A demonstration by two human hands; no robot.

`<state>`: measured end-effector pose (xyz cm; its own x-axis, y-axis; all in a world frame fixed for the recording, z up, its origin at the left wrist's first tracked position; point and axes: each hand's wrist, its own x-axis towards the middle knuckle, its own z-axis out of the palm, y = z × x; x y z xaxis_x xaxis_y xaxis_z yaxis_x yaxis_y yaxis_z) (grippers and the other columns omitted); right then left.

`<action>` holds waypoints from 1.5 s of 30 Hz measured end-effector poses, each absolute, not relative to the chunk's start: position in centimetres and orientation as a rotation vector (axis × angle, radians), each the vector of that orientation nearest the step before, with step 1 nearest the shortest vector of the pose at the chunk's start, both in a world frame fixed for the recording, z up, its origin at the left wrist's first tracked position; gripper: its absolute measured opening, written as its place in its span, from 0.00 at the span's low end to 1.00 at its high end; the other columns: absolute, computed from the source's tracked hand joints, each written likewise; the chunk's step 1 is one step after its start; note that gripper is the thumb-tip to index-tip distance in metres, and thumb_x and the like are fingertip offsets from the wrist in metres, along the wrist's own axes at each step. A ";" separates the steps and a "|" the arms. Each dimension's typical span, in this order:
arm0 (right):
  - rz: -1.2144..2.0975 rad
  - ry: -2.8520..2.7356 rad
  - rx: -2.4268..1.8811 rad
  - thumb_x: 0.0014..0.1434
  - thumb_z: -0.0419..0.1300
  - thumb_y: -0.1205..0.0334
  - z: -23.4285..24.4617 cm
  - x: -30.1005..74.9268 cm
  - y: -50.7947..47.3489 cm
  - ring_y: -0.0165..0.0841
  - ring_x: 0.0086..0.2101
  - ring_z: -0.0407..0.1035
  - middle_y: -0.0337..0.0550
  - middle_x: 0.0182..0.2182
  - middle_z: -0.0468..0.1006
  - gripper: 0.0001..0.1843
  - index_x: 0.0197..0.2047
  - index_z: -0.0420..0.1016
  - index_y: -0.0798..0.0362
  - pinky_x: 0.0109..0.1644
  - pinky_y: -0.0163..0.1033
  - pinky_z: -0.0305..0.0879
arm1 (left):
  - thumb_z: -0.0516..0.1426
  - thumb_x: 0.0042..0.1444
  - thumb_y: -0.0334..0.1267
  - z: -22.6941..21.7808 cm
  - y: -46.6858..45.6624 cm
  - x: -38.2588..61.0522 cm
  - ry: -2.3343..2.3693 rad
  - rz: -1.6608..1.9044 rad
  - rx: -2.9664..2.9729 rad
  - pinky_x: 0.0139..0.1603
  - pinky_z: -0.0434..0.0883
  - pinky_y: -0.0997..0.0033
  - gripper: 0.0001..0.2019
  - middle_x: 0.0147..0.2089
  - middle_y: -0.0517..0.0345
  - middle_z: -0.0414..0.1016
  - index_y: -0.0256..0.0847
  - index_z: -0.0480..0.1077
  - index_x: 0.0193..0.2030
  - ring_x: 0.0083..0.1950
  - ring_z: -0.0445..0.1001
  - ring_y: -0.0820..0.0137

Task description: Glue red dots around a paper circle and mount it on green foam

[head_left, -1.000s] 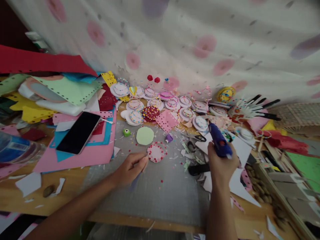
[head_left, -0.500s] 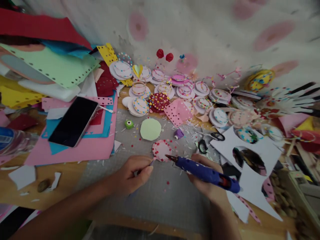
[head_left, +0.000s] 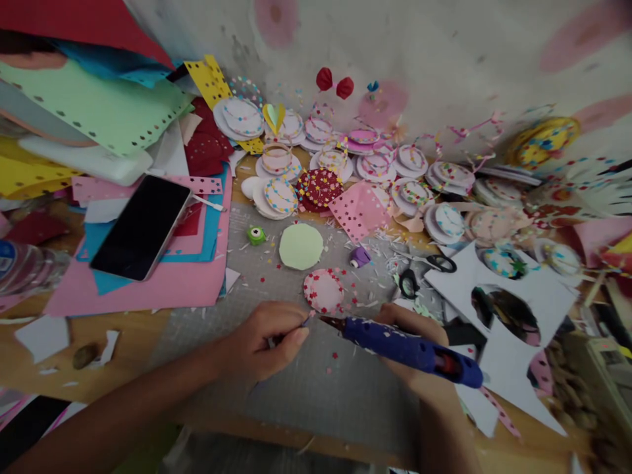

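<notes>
My right hand (head_left: 415,349) grips a blue glue gun (head_left: 409,345) lying nearly level, its nozzle pointing left toward the fingertips of my left hand (head_left: 264,339). My left hand is closed in a pinch on a thin small tool or strip whose tip shows at the fingers; I cannot make out what it is. Just beyond both hands lies a pink paper disc (head_left: 323,291) edged with coloured dots, on a grey cutting mat (head_left: 306,388). A pale green paper circle (head_left: 301,246) lies behind it.
A black phone (head_left: 141,227) rests on pink and blue sheets at the left. Several decorated paper discs (head_left: 320,174) crowd the back along the wall. Scissors (head_left: 419,270), a green punch (head_left: 256,234), a purple punch (head_left: 360,257), white cut-out paper (head_left: 518,309) and scraps lie around.
My right hand brought the glue gun down from upright at the right and laid it level, nozzle toward my left fingers. The view moved closer and lower.
</notes>
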<state>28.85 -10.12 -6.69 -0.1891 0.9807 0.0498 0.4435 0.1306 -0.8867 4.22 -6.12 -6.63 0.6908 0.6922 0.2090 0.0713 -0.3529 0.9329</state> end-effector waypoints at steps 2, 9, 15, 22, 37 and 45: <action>1.004 -1.726 -1.401 0.52 0.61 0.59 -6.8 28.9 -10.2 0.28 0.21 0.59 0.33 0.19 0.64 0.11 0.24 0.63 0.51 0.26 0.34 0.53 | 0.44 0.62 0.29 -6.6 -6.1 4.3 0.603 0.728 1.840 0.27 0.54 0.70 0.16 0.20 0.64 0.52 0.42 0.46 0.23 0.23 0.55 0.74; 0.978 -1.768 -1.393 0.51 0.60 0.60 -6.7 28.8 -10.1 0.27 0.21 0.58 0.32 0.19 0.64 0.10 0.23 0.63 0.51 0.27 0.34 0.53 | 0.45 0.61 0.28 -6.8 -6.2 4.2 0.587 0.740 1.844 0.27 0.53 0.71 0.16 0.20 0.64 0.51 0.42 0.46 0.23 0.24 0.54 0.74; 0.969 -1.789 -1.400 0.52 0.60 0.59 -6.8 28.9 -10.1 0.28 0.21 0.58 0.32 0.19 0.64 0.11 0.24 0.63 0.51 0.26 0.34 0.53 | 0.45 0.61 0.28 -6.9 -6.2 4.2 0.561 0.739 1.848 0.27 0.53 0.70 0.15 0.20 0.65 0.50 0.42 0.46 0.24 0.24 0.54 0.74; 0.955 -1.784 -1.437 0.52 0.59 0.59 -6.5 28.6 -10.0 0.28 0.21 0.58 0.33 0.18 0.64 0.10 0.23 0.62 0.50 0.26 0.35 0.52 | 0.44 0.62 0.30 -7.0 -6.2 4.3 0.570 0.737 1.863 0.27 0.53 0.70 0.16 0.20 0.65 0.49 0.42 0.45 0.24 0.24 0.53 0.74; 0.876 -1.837 -1.439 0.51 0.59 0.62 -6.6 28.7 -10.0 0.27 0.20 0.57 0.32 0.18 0.63 0.09 0.23 0.62 0.51 0.26 0.34 0.53 | 0.45 0.61 0.28 -7.1 -6.2 4.3 0.580 0.739 1.873 0.27 0.53 0.70 0.16 0.21 0.65 0.48 0.42 0.45 0.24 0.24 0.53 0.74; 0.880 -1.833 -1.450 0.51 0.59 0.61 -6.6 28.8 -10.0 0.28 0.20 0.57 0.33 0.17 0.62 0.11 0.22 0.60 0.50 0.25 0.35 0.52 | 0.45 0.61 0.28 -7.1 -6.2 4.3 0.550 0.756 1.863 0.27 0.52 0.70 0.15 0.21 0.65 0.48 0.43 0.45 0.24 0.23 0.53 0.73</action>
